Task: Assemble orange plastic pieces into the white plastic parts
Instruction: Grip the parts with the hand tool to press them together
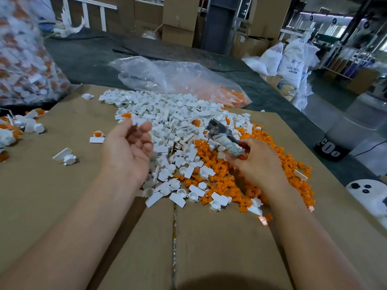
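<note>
- Your left hand (pixel 127 147) is raised palm-up just left of the white pile (pixel 167 122), fingers loosely curled, pinching one assembled piece (pixel 134 119) at the fingertips; its orange end points left and its white tab points right, so the long axis runs roughly side to side
- Your right hand (pixel 257 162) rests on the orange pile (pixel 261 164), closed around one wrapped tool (pixel 224 137); the tool's long axis slants from your fingers up and left, its dark tip over the white pile's right edge
- The white parts in the pile are too many to count, lying at all angles; the same goes for the orange pieces, which spread right of and in front of the white pile
- Left of the white pile, three separate pieces lie on the cardboard worktop (pixel 209 237): one with an orange insert (pixel 97 137), two plain white (pixel 65 156)
- Behind the white pile lies one clear bag (pixel 167 76) with orange pieces in its right end
- Far left of the white pile stands one large bag of finished pieces (pixel 23 59)
</note>
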Motion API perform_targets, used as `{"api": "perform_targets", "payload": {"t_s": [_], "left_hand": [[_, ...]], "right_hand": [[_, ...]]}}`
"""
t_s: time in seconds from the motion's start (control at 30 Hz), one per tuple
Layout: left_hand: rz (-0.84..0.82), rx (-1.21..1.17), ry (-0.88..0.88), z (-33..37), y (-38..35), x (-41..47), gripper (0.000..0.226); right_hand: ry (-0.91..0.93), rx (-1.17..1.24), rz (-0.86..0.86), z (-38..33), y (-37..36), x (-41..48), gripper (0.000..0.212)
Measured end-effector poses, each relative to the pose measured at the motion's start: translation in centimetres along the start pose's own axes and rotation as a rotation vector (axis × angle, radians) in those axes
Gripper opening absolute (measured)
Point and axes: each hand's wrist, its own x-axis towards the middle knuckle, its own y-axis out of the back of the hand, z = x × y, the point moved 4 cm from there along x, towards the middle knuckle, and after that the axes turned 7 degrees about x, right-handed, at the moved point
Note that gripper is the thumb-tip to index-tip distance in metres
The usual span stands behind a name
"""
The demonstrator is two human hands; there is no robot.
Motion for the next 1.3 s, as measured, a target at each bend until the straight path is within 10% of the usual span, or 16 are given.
{"api": "perform_targets", "payload": {"t_s": [0.4, 0.73, 0.97, 1.3], "left_hand": [[0.125, -0.135, -0.055, 1.7, 1.7, 1.0, 0.018], [-0.093, 1.29, -0.608, 0.6, -0.6, -1.0, 0.023], [-0.143, 1.675, -0.5, -0.2, -0.4, -0.8, 0.022], [-0.133, 1.357, -0.637, 0.3, -0.9, -1.2, 0.015]], "right_hand": [[-0.147, -0.107, -0.089, 2.0, 0.1, 0.5, 0.069], [-0.2, -0.11, -0.156, 2.1, 0.1, 0.7, 0.081], [-0.197, -0.098, -0.167, 1.9, -0.1, 0.6, 0.082], [0.031, 0.168, 0.054, -0.7, 1.5, -0.4, 0.043]]}}
